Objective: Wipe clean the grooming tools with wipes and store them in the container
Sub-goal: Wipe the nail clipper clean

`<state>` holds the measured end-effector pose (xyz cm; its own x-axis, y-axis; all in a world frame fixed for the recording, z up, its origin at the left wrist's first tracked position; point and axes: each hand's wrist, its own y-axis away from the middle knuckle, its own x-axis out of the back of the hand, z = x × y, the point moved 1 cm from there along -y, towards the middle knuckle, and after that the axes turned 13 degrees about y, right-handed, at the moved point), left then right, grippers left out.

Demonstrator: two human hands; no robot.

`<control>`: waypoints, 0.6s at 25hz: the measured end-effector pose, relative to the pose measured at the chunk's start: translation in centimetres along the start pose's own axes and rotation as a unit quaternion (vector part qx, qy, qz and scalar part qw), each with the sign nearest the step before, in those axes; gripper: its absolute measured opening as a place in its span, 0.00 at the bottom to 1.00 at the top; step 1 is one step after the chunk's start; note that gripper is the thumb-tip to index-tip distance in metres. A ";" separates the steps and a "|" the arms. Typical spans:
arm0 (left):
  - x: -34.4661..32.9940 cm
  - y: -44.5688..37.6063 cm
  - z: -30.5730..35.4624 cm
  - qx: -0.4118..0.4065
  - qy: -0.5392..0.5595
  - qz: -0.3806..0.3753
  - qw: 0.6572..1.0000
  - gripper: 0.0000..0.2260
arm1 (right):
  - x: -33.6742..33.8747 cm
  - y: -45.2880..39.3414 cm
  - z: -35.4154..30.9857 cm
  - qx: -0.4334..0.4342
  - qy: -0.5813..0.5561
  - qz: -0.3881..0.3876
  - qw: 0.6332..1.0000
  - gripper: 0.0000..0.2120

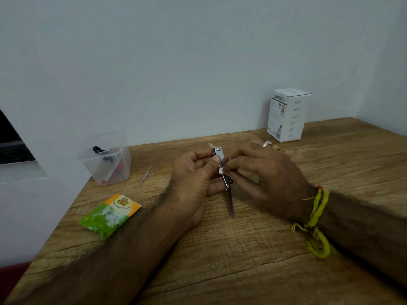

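Both hands are working above the middle of the counter [253, 249], in front of the white box [288, 116] standing by the wall. The left hand [191, 179] is pinching the clipper [221, 159] near its riveted head, thumb on top, grip narrow and holding the tool. The right hand [262, 170] is pinching a small scrap of wipe [222, 170] against the clipper's body, grip narrow and holding the wipe. A thin blade [230, 201] is hanging from the clipper, pointing toward the person; whether its tip is touching the counter cannot be told.

Well left of the box, the clear container [105, 159] is sitting at the counter's left edge, touching the wall, with dark and red items inside. Between the container and the left hand, a slim metal tool [144, 177] is lying flat, apart from both. The green sachet [109, 215] is lying nearer the person, close to the left edge, just beside the left forearm.

Open wood is showing right of the hands out to the corner, and between the forearms down to the near edge. A yellow thread [315, 223] is circling the right wrist.
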<state>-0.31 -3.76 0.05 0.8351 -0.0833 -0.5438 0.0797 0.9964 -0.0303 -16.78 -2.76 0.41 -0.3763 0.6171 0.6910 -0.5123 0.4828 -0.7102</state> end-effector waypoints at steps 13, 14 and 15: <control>0.0 -0.1 0.0 -0.029 -0.024 0.019 0.999 0.10 | 0.2 0.1 0.0 0.011 -0.019 -0.031 0.999 0.09; 0.0 -0.1 0.0 -0.031 -0.027 0.020 0.999 0.10 | 0.2 0.2 0.0 0.016 -0.024 -0.041 0.999 0.09; -0.1 -0.1 0.0 -0.032 -0.027 0.020 0.999 0.10 | 0.2 0.2 0.0 0.021 -0.025 -0.048 0.998 0.09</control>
<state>-0.40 -3.81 0.05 0.8652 -0.0423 -0.4996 0.0118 0.9979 -0.0641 -16.98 -2.56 0.40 -0.3618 0.5359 0.7628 -0.5790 0.5121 -0.6344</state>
